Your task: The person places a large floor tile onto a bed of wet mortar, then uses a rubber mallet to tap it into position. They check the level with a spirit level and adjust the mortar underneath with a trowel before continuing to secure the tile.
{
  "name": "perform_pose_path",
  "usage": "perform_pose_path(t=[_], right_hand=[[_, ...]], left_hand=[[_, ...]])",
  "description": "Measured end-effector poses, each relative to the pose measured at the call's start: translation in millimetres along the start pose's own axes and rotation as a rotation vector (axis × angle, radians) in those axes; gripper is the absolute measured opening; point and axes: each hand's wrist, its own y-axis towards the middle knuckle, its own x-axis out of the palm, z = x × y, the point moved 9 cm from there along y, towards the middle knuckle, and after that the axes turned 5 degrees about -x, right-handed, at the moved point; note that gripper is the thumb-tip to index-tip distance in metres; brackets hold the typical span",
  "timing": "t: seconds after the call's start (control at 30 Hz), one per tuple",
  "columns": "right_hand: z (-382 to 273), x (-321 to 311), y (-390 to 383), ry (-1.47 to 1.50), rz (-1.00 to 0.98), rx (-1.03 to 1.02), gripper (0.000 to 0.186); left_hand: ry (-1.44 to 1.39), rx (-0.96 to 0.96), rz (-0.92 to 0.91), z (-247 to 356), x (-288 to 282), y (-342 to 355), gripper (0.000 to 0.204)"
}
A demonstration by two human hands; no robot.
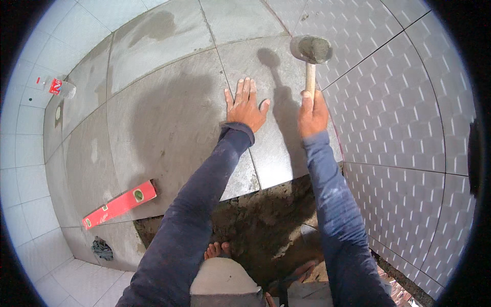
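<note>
My left hand (246,106) lies flat with fingers stretched across the joint between two grey floor tiles (174,117). To its right, my right hand (313,113) grips the wooden handle of a mallet (314,50). The mallet's head, smeared with grey mortar, is raised near the foot of the right wall; its shadow falls on the tile beside my left hand. A red spirit level (120,203) lies on the tiles to the left of my left forearm.
Dark wet mortar or soil (255,225) fills the untiled strip nearest me, beside my bare foot. A clear plastic bottle (59,87) lies by the left wall. A dark hole (102,248) opens in the near left tile. Patterned wall tiles (394,102) rise at the right.
</note>
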Motion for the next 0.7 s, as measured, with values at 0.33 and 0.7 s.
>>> perform_pose_path(t=[0.33, 0.7], right_hand=[[54, 50, 30, -0.551, -0.220, -0.060, 0.046], [-2, -64, -93, -0.097, -0.301, 0.083, 0.047]], left_hand=[[-0.018, 0.001, 0.045, 16, -3, 6, 0.074], [0.122, 0.072, 0.083, 0, 14, -14, 0.073]])
